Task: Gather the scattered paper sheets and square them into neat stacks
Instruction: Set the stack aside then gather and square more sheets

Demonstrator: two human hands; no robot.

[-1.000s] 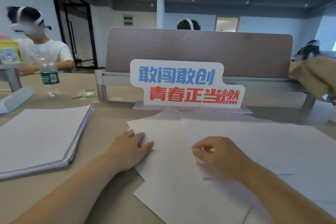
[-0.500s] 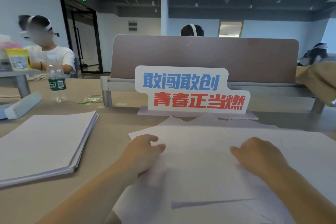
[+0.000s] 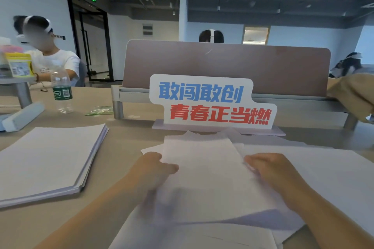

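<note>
Loose white paper sheets (image 3: 327, 170) lie spread over the table in front of me, overlapping at odd angles. On top of them is a small bundle of sheets (image 3: 204, 168), lifted a little off the pile. My left hand (image 3: 155, 170) grips its left edge, thumb on top. My right hand (image 3: 269, 170) grips its right edge. A neat thick paper stack (image 3: 46, 157) rests on the table to the left, apart from both hands.
A white sign with blue and red characters (image 3: 212, 103) stands just behind the sheets, before a desk divider (image 3: 226, 66). A water bottle (image 3: 61, 91) and a grey stand (image 3: 22, 116) sit at the far left. A person sits beyond them.
My hands moved apart from flat on the spread sheets to the two side edges of a bundle, which now rises off the pile. The view tilted up slightly.
</note>
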